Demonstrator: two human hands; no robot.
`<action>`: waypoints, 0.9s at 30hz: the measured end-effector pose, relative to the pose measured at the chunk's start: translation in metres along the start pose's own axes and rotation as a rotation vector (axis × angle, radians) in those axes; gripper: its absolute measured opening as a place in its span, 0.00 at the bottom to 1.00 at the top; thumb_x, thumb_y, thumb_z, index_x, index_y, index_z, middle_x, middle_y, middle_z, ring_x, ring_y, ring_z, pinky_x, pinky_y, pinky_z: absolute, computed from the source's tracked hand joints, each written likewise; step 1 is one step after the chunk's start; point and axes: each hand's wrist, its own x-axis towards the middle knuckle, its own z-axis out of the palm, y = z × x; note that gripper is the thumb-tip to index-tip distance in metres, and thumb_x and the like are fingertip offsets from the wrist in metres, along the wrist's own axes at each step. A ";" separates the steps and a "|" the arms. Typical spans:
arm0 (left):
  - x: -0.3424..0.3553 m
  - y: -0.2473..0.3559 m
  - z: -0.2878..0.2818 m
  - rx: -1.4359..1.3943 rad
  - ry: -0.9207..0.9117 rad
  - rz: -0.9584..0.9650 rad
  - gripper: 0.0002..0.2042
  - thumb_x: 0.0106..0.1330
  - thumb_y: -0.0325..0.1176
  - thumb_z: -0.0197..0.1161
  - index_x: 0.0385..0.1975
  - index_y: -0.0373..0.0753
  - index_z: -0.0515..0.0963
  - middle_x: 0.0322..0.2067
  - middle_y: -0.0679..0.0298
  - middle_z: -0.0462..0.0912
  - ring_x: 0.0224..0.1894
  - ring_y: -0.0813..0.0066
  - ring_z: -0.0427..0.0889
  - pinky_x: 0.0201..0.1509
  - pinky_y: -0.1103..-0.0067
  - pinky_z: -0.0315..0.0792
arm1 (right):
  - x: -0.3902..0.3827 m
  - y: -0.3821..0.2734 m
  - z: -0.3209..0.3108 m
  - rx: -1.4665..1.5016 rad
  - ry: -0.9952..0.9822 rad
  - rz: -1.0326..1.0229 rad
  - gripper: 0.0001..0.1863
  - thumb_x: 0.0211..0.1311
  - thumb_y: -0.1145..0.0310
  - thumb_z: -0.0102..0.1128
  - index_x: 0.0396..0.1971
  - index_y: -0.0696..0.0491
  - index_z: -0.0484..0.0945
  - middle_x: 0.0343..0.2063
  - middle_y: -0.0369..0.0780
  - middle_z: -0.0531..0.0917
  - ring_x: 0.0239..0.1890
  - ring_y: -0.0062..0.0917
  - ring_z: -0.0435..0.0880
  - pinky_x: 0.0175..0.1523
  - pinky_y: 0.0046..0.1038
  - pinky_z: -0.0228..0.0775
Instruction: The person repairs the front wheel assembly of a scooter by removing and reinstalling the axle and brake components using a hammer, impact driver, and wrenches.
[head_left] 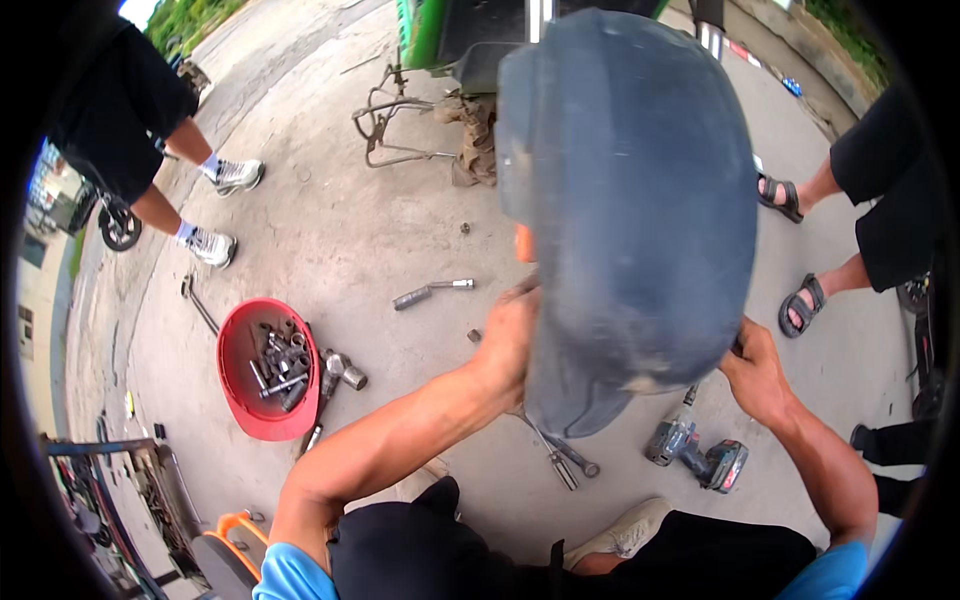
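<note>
A large dark plastic mudguard [650, 210], scuffed and curved, is held up in front of me. My left hand [512, 335] is closed on its left edge, with the fingers partly hidden behind it. At the lower right edge, my right hand [757, 368] grips it, and some fingers are out of sight. A small orange patch [524, 243] shows at its left side. Below the mudguard, a grey cordless drill [695, 450] lies on the ground near my right forearm. Wrenches [565, 460] rest on the concrete between my arms.
A red hard hat [270, 425] full of sockets and tools lies at left, with a hammer [340, 370] beside it. A socket handle [435, 293] lies ahead. Beyond stands a green vehicle frame [425, 35]. People stand at left [212, 245] and right [803, 305]. Toolboxes [160, 500] are lower left.
</note>
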 end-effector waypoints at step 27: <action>0.008 -0.121 -0.184 0.794 0.339 0.250 0.14 0.67 0.26 0.64 0.51 0.32 0.75 0.45 0.57 0.81 0.44 0.68 0.81 0.49 0.71 0.77 | 0.070 0.065 -0.003 0.431 0.374 -0.369 0.32 0.62 0.58 0.63 0.63 0.57 0.68 0.55 0.39 0.76 0.56 0.26 0.76 0.63 0.32 0.66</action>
